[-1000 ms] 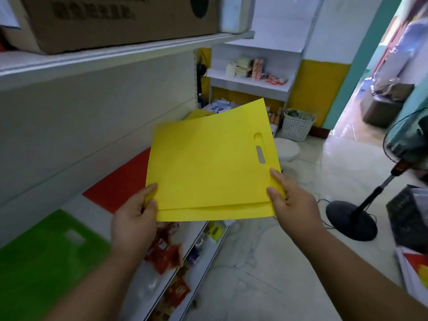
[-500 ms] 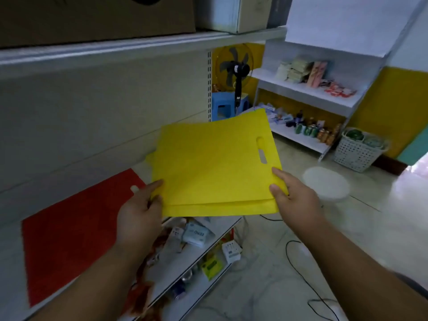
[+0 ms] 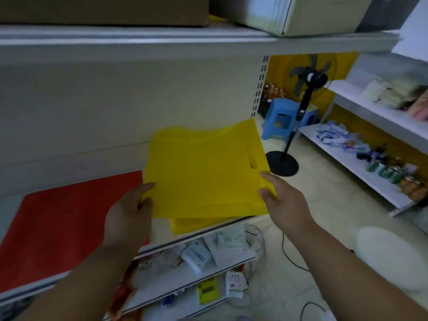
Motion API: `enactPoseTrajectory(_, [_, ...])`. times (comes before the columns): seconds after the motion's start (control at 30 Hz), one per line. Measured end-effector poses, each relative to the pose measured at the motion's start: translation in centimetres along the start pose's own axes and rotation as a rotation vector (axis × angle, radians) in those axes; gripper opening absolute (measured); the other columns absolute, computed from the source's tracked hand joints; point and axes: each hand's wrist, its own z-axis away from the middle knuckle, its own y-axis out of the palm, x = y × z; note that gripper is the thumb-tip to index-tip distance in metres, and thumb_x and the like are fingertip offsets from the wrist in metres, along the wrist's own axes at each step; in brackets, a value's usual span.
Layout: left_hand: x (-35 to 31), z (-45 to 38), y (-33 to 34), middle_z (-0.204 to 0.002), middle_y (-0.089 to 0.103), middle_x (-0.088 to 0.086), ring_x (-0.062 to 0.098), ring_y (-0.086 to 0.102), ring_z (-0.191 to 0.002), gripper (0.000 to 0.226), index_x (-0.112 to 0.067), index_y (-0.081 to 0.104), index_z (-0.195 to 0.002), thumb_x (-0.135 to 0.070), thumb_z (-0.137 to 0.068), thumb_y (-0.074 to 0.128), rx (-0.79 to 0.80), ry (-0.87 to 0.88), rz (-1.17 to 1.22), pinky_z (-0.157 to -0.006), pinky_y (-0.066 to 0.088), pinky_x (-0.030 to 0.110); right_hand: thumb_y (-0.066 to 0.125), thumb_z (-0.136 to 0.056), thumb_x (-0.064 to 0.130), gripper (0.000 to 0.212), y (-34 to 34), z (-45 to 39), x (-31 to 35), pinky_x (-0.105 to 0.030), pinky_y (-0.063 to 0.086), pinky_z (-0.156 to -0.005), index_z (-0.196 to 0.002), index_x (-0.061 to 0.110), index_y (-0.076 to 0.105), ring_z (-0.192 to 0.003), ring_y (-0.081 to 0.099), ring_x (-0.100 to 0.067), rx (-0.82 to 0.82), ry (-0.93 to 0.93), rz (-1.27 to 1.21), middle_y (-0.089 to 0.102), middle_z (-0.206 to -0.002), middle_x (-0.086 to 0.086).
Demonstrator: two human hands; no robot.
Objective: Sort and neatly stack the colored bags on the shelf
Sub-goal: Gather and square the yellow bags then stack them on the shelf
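Note:
Flat yellow bags point(image 3: 203, 172) with a cut-out handle slot are held low over the right end of the white shelf point(image 3: 162, 230). My left hand point(image 3: 129, 216) pinches their near left corner and my right hand point(image 3: 284, 202) pinches their near right corner. Beneath them another yellow bag point(image 3: 196, 224) lies on the shelf, its near edge showing. A red bag point(image 3: 62, 225) lies flat on the same shelf to the left, touching or just beside the yellow ones.
An upper shelf point(image 3: 185, 40) with cardboard boxes hangs overhead. Lower shelves point(image 3: 192, 274) hold small packets. A black standing fan point(image 3: 298, 126) and a blue stool point(image 3: 282, 117) stand on the floor beyond the shelf end; more stocked shelves point(image 3: 361, 163) lie to the right.
Both hands carried the yellow bags rightward along the shelf and lowered them onto the yellow bag lying there. The green bag has left the view; the red bag now lies at the left.

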Motion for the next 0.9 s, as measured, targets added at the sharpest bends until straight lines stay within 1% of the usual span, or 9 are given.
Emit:
enactPoseTrajectory(0.13, [-0.4,1.0,2.4,-0.084,0.067,0.010,0.029,0.056,-0.052,0.038,-0.038,0.055,-0.129,-0.016,-0.098,0.051,-0.066,-0.082,-0.149,-0.050,0.043,0.039,0.054,-0.098,0.033,0.049,-0.2,-4.0,-2.7,-0.019,0.032,-0.098,-0.145,0.028,0.043,-0.134,0.043,-0.015,0.185,-0.076,-0.005,0.045,-0.149,0.004])
enactPoseTrajectory(0.23, [-1.4,2.3,4.6,-0.070,0.064,0.004,0.028,0.053,-0.048,0.040,-0.032,0.054,-0.133,-0.015,-0.097,0.050,-0.054,-0.123,-0.264,-0.047,0.038,0.035,0.057,-0.097,0.031,0.046,-0.8,-5.6,-4.5,-0.023,0.033,-0.101,-0.141,0.026,0.048,-0.132,0.045,-0.016,0.241,-0.115,0.028,0.049,-0.145,0.002])
enactPoseTrajectory(0.27, [-1.9,2.7,5.3,-0.074,0.065,0.001,0.025,0.053,-0.049,0.040,-0.032,0.053,-0.134,-0.016,-0.097,0.049,-0.048,-0.122,-0.304,-0.047,0.039,0.034,0.057,-0.097,0.031,0.045,-1.0,-6.1,-5.0,-0.025,0.035,-0.101,-0.140,0.024,0.049,-0.131,0.046,-0.017,0.240,-0.130,0.058,0.051,-0.143,0.001])
enactPoseTrajectory(0.37, [-2.9,3.0,6.9,-0.118,0.064,0.002,0.017,0.057,-0.065,0.040,-0.030,0.054,-0.134,-0.018,-0.097,0.048,-0.031,-0.115,-0.441,-0.056,0.047,0.033,0.052,-0.099,0.028,0.041,-1.4,-7.1,-6.0,-0.030,0.039,-0.099,-0.139,0.019,0.051,-0.124,0.051,-0.021,0.224,-0.171,0.140,0.056,-0.136,-0.005])
enactPoseTrajectory(0.4, [-3.1,3.0,7.2,-0.123,0.061,0.002,0.016,0.058,-0.070,0.039,-0.029,0.055,-0.133,-0.018,-0.096,0.047,-0.035,-0.108,-0.478,-0.058,0.048,0.031,0.049,-0.100,0.026,0.040,-1.4,-7.4,-6.3,-0.033,0.042,-0.097,-0.139,0.018,0.051,-0.121,0.054,-0.023,0.223,-0.191,0.178,0.057,-0.134,-0.007])
enactPoseTrajectory(0.57, [-3.3,3.1,8.2,-0.117,0.061,0.000,0.021,0.061,-0.089,0.041,-0.027,0.057,-0.133,-0.023,-0.095,0.044,-0.002,-0.095,-0.668,-0.067,0.052,0.032,0.039,-0.101,0.024,0.033,-1.1,-8.4,-7.0,-0.037,0.049,-0.077,-0.131,0.015,0.052,-0.092,0.059,-0.026,0.339,-0.261,0.443,0.060,-0.107,-0.008])
enactPoseTrajectory(0.7, [-3.4,2.7,8.6,-0.115,0.062,0.000,0.023,0.062,-0.095,0.040,-0.027,0.059,-0.131,-0.024,-0.094,0.045,0.003,-0.085,-0.726,-0.070,0.050,0.031,0.041,-0.096,0.016,0.022,-1.0,-8.5,-6.7,-0.035,0.043,-0.066,-0.114,0.012,0.054,-0.078,0.053,-0.025,0.384,-0.307,0.561,0.049,-0.090,-0.004])
enactPoseTrajectory(0.77, [-3.3,2.5,8.8,-0.115,0.062,0.000,0.023,0.062,-0.096,0.040,-0.027,0.059,-0.130,-0.024,-0.093,0.045,0.018,-0.086,-0.740,-0.070,0.049,0.030,0.042,-0.094,0.014,0.020,-0.9,-8.4,-6.5,-0.034,0.036,-0.064,-0.111,0.011,0.051,-0.076,0.048,-0.024,0.398,-0.318,0.611,0.043,-0.088,-0.003])
enactPoseTrajectory(0.9, [-3.2,2.3,8.6,-0.114,0.059,0.001,0.022,0.060,-0.094,0.039,-0.027,0.058,-0.131,-0.026,-0.095,0.045,0.047,-0.112,-0.758,-0.065,0.044,0.029,0.044,-0.093,0.018,0.023,-1.2,-8.1,-5.5,-0.034,0.032,-0.064,-0.116,0.014,0.047,-0.077,0.047,-0.025,0.363,-0.309,0.730,0.046,-0.094,-0.005])
